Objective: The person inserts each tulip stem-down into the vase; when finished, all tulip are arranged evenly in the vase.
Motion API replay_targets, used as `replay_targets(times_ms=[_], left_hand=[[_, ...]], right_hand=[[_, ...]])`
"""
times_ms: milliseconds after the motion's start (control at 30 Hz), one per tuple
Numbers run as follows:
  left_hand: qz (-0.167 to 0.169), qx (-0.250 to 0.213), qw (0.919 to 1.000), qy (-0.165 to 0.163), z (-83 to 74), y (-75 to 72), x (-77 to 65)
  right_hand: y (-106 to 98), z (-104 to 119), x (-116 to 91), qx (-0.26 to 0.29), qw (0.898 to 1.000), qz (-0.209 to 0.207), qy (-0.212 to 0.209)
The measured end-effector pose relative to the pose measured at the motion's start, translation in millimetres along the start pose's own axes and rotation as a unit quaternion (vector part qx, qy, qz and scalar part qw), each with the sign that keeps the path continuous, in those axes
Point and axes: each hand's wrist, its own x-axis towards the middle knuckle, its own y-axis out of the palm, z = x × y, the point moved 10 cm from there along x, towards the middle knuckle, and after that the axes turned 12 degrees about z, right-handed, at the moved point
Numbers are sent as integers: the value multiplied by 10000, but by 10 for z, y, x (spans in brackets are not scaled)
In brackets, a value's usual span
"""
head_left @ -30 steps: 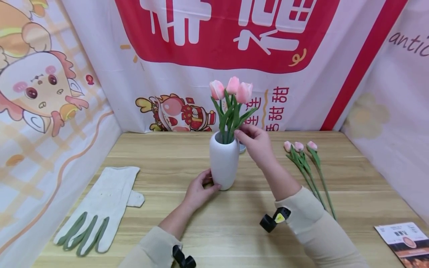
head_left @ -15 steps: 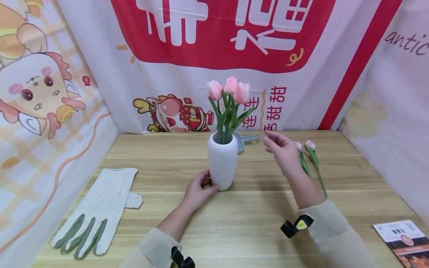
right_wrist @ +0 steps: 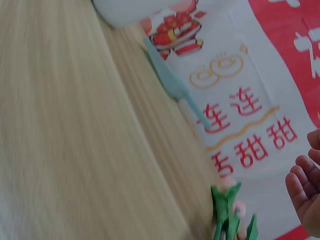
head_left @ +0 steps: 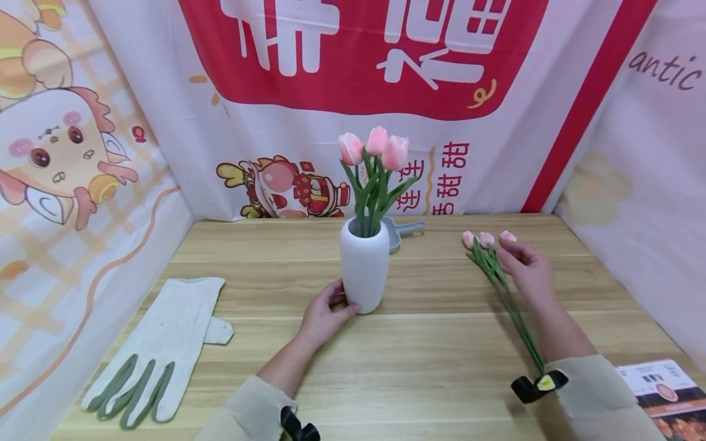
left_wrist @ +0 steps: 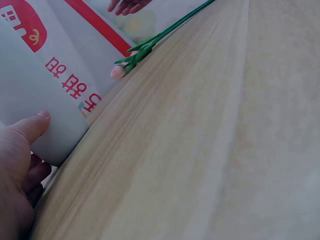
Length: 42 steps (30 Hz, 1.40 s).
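Observation:
A white vase (head_left: 365,269) stands upright on the wooden table with several pink tulips (head_left: 377,141) in it. My left hand (head_left: 325,315) holds the vase low down, thumb on its near side and fingers round the back; the left wrist view shows the thumb (left_wrist: 37,125) against the white wall. On the right, three loose tulips (head_left: 491,264) lie together, heads toward the back. Over them hovers my right hand (head_left: 529,275), its fingers loosely bent. In the right wrist view a gap separates this hand (right_wrist: 306,185) from the tulip leaves (right_wrist: 225,202).
Behind the vase lies a blue-grey scoop (head_left: 394,236) with its handle pointing right. A white and green glove (head_left: 160,343) is at the left. Near the right edge sits a printed card (head_left: 664,392). Printed cloth (head_left: 287,122) hangs along the back and sides.
My right hand has left the leaves of the vase's tulips and moved right to the loose tulips, uncovering the scoop. The left hand keeps its hold on the vase.

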Motion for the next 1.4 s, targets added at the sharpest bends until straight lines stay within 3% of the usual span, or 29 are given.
replay_targets(times_ms=[133,333,500,667,967,1400], left_hand=[[-15,7,10000,-19,7,-5,-5],[-26,-8,10000,18,14,-3,-9],[-39,21,10000,26,14,0,-11],[-9,6,10000,4,11,0,-11],[19,-4,10000,-46,6,1,-13],[-43,-30,10000,60,-33,-10,-13]], right_hand=[[-203,-200,-27,-404,9984,-71,382],[-364,-434,-34,-1421,9866,132,789],[-450,-582,-18,-1814,9791,337,849],[-520,-745,-20,-2202,9670,422,1209],[-538,-922,-24,-2276,9558,662,1737],[-540,-912,23,-2596,9470,772,1727]])
